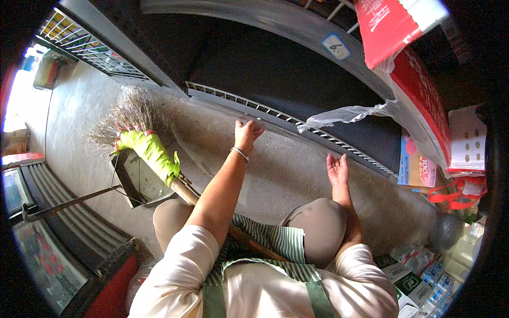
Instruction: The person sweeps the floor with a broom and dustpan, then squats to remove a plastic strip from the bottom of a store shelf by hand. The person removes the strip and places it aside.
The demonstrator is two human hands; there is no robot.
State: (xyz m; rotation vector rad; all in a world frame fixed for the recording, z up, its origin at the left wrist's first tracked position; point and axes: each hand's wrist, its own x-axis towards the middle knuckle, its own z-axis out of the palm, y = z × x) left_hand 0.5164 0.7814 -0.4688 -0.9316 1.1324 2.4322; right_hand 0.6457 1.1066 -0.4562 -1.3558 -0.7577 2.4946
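My left hand [248, 135] is at a long, thin grey panel [292, 137] along the bottom front of a dark shelf, its fingertips curled at the panel's edge. Farther right, my right hand [337, 169] is palm up, its fingertips by the same edge. Whether those fingers grip it is hard to make out. Just above the panel runs a white wire rail [254, 104]. A twig broom [133, 111], its neck wrapped in yellow-green cloth [149, 149], leans across my lap, the wooden handle [185, 190] passing under my left forearm.
A dustpan [147, 175] with a long handle sits on the concrete floor [270, 179], left of my knee. Torn clear plastic [350, 115] hangs from red boxes [421, 107] above right. A chest freezer [71, 214] stands left. Packaged goods [413, 282] lie lower right.
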